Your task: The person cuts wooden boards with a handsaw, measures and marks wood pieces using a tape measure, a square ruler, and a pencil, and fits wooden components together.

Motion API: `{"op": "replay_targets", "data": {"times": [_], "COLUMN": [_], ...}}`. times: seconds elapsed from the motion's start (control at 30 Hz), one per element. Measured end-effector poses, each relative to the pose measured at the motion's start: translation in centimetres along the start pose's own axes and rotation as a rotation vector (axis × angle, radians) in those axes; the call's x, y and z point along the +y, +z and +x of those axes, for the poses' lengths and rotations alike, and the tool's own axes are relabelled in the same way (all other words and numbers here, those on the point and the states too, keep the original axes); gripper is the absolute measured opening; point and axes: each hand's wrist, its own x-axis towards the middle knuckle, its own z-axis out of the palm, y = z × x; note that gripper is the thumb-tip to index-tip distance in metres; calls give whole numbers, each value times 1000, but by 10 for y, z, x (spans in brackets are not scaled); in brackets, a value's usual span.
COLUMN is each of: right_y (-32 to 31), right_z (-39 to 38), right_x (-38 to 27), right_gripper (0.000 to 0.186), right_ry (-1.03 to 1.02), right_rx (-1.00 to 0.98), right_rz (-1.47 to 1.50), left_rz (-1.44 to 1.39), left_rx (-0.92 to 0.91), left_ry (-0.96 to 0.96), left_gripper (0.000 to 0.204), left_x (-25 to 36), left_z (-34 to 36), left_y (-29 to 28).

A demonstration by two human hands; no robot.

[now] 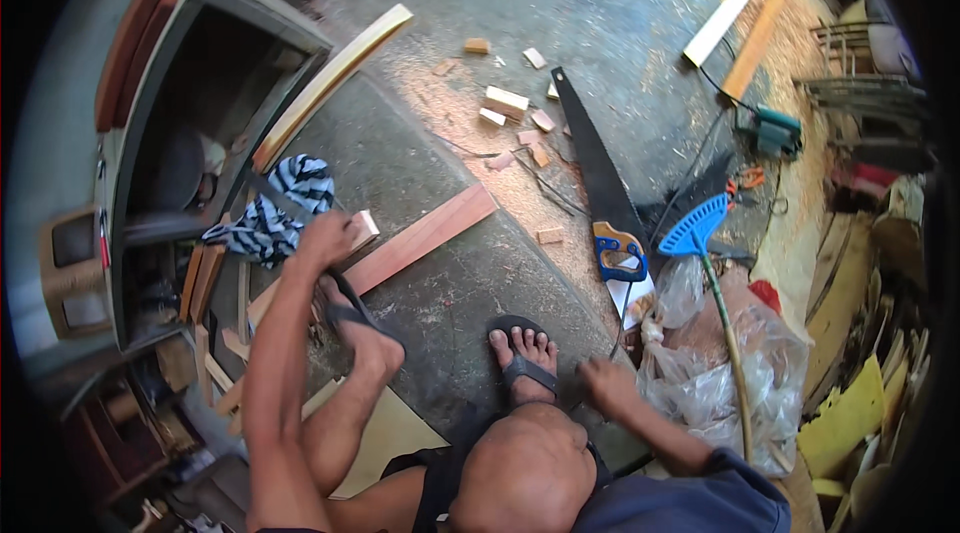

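My left grip (326,239) is closed around a pale-ended wood piece (368,227), just beside the reddish board (425,235).
The board slants across the grey slab (450,308), its far end by the slab's edge; the handsaw (598,168) lies beyond that edge. My right grip (608,388) is curled near my knee (530,453); whether it holds anything, I cannot tell. I'd steady the piece squarely, fingers clear of its end.
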Motion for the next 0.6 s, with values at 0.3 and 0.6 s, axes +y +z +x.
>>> {"op": "replay_targets", "data": {"times": [0.3, 0.6], "right_y": [117, 35], "right_z": [-87, -106], "right_x": [46, -49], "right_gripper": [52, 42], "right_ry": [220, 695], "right_rx": [-418, -68], "right_rz": [-44, 233], "left_rz": [66, -475], "left_rx": [120, 280], "left_ry": [16, -66], "left_gripper": [30, 27], "left_x": [-42, -123], "left_z": [-92, -243], "left_y": [-45, 145]}}
